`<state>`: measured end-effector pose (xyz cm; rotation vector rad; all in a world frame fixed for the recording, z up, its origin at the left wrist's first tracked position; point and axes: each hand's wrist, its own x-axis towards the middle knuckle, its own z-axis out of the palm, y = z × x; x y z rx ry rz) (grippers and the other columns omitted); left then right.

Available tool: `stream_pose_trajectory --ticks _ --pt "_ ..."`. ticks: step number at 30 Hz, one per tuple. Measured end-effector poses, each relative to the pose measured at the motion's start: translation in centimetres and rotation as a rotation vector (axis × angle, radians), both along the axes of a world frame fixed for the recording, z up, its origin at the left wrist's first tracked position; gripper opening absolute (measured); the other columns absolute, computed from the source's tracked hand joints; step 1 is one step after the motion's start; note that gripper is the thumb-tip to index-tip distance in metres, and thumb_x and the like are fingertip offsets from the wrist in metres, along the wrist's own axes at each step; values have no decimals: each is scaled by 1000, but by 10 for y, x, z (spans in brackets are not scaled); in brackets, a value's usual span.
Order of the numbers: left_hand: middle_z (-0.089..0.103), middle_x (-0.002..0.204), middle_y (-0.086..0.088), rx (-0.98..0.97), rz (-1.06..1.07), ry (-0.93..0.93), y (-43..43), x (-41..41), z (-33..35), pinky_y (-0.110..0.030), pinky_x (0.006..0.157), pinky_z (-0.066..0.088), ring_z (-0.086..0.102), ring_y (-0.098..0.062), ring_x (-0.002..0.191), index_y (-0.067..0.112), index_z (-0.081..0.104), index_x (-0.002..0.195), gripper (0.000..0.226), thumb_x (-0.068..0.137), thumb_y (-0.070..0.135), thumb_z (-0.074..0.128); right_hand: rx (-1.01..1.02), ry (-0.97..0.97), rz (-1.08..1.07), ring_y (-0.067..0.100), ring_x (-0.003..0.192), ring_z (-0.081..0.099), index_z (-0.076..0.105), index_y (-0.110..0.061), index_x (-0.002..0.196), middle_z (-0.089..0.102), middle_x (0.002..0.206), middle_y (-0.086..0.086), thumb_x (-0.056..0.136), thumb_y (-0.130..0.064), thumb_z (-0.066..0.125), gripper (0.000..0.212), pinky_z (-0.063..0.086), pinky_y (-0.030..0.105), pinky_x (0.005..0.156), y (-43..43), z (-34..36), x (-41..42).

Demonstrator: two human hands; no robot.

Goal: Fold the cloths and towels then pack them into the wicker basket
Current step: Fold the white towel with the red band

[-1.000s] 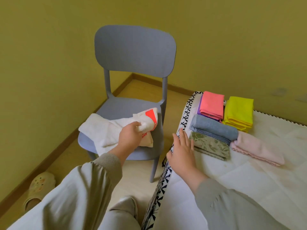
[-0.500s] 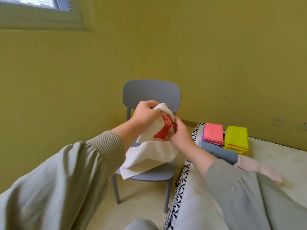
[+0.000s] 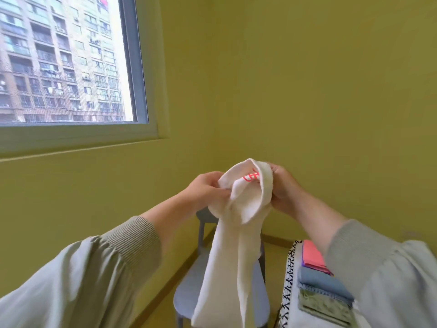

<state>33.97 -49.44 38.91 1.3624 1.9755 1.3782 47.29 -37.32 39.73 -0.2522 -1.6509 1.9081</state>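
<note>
**Holding a white towel up between both hands**

The view looks out over a person's own two arms, in grey-green sleeves (image 3: 82, 280), raised in front of a yellow-green wall.

The left hand (image 3: 208, 188) has its fingers curled and pinches the left side of the bunched top of a white towel (image 3: 236, 233). The right hand (image 3: 283, 188) is curled round the right side of the same top edge, with thumb and fingers gripping the cloth. Between the two hands the towel opens into a loose fold, and a patch of red print shows inside it.

The rest of the towel hangs down in long soft folds, held in the air in front of a grey-blue chair (image 3: 186, 292). Its lower end runs out of the bottom of the picture, so it is unclear whether it touches the seat.

At the lower right is the edge of a bed (image 3: 289, 275) with a white top and a black-and-white patterned trim. Folded cloths lie in a row along that edge, each touching the next. The farthest is a coral pink cloth (image 3: 312, 256) with a purple edge showing beneath it. Next comes a blue cloth (image 3: 319, 282), and nearest is a green patterned cloth (image 3: 324, 306). The right sleeve hides whatever lies to the right of them.

At the upper left, a window (image 3: 66, 60) shows a tall apartment building outside.
</note>
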Motion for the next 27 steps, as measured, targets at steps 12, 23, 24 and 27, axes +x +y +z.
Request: stream_pose_trajectory --ticks 12,23,24,27 --pt "72 95 -14 207 160 -265 -27 14 64 -38 79 55 68 -27 83 9 72 90 13 88 8 60 141 -162 42 10 45 57 51 -10 69 58 51 0 97 -9 40 30 43 15 44 -28 57 10" --pt "66 88 -13 202 210 -339 -31 25 71 -33 71 48 61 -24 78 8 71 86 8 81 13 67 276 -310 179 13 54 55 58 -9 61 56 57 4 96 -53 30 63 44 22 55 -40 67 22" --pt "67 88 -12 172 219 -324 -31 25 72 -32 71 49 61 -24 77 9 70 87 9 81 14 68 372 -337 135 14 57 54 56 -8 69 55 62 5 93 -55 38 55 44 20 54 -40 65 23" --pt "66 86 -11 127 216 -283 -33 25 76 -32 70 52 63 -24 74 6 66 90 13 81 15 68 533 -325 69 17 73 67 65 0 88 70 81 8 76 -51 61 52 54 24 66 -39 56 24"
